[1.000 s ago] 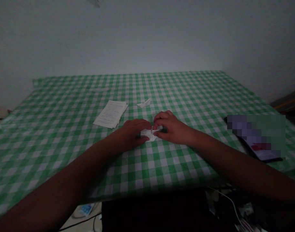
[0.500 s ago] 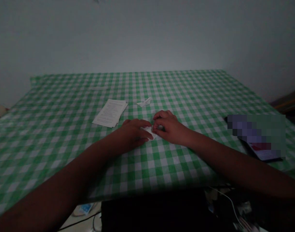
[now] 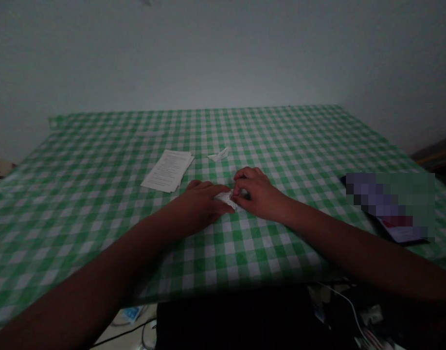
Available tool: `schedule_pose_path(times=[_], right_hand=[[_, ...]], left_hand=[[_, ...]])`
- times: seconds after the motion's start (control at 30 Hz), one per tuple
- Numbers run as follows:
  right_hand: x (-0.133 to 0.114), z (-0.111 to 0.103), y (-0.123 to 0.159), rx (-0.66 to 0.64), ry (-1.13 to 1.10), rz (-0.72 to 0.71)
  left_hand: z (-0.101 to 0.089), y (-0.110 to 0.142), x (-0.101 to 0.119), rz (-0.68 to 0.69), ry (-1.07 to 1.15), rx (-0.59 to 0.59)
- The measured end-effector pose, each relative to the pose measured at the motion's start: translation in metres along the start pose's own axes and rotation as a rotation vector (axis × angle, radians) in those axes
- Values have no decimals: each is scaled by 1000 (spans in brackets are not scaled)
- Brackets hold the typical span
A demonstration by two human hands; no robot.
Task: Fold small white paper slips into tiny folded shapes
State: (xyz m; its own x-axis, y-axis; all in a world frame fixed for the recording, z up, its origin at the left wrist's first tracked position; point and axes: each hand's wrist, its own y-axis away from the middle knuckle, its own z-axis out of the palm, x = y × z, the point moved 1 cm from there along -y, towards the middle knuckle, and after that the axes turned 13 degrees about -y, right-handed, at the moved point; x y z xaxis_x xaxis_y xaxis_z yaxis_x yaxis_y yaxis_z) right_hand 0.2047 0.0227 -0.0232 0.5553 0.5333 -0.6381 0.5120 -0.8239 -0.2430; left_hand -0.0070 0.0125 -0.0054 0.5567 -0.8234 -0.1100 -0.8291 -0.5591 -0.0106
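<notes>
Across the green-and-white checked tablecloth (image 3: 208,257), beginning at your left, a small, loosely squared stack of white paper sheets printed with dark text (image 3: 166,170) lies flat. It sits beyond your left forearm, near enough to reach yet apart from the spot where you work, which probably leaves both hands free room.

Next comes your bare left hand (image 3: 201,201), resting low on the cloth with thumb and fingers spread. The fingers reach along the far side of a small, white, printed piece of folded paper (image 3: 225,197) and the thumb lies along its near side; that bracing likely stops so light a piece from sliding.

Beyond it, roughly in line with your hands, a small, white, pointed shape of folded paper (image 3: 219,155) stands alone, touching neither hand, perhaps put there so your arms don't brush it.

The printed piece lies on the cloth between your 2 hands. At its right end your bare right hand (image 3: 255,192) is curled, thumb and index finger seemingly pinching the edge, a grip suited to a thin fold; the exact contact is too dark to tell.

Farthest right, a flat, black-edged device with a blurred screen (image 3: 398,233) lies well apart from the paper, beyond your right forearm, perhaps angled for viewing.
</notes>
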Motion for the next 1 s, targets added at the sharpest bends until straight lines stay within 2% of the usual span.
schedule_pose_path(times=[0.4, 0.73, 0.9, 1.0], right_hand=[[3, 3, 0, 25, -34, 55], [3, 0, -1, 92, -8, 79], [8, 1, -1, 70, -17, 81], [8, -1, 0, 52, -18, 55]], left_hand=[[-3, 0, 6, 15, -74, -13], [-7, 2, 3, 27, 40, 24], [-8, 3, -1, 28, 128, 19], [-8, 3, -2, 26, 105, 16]])
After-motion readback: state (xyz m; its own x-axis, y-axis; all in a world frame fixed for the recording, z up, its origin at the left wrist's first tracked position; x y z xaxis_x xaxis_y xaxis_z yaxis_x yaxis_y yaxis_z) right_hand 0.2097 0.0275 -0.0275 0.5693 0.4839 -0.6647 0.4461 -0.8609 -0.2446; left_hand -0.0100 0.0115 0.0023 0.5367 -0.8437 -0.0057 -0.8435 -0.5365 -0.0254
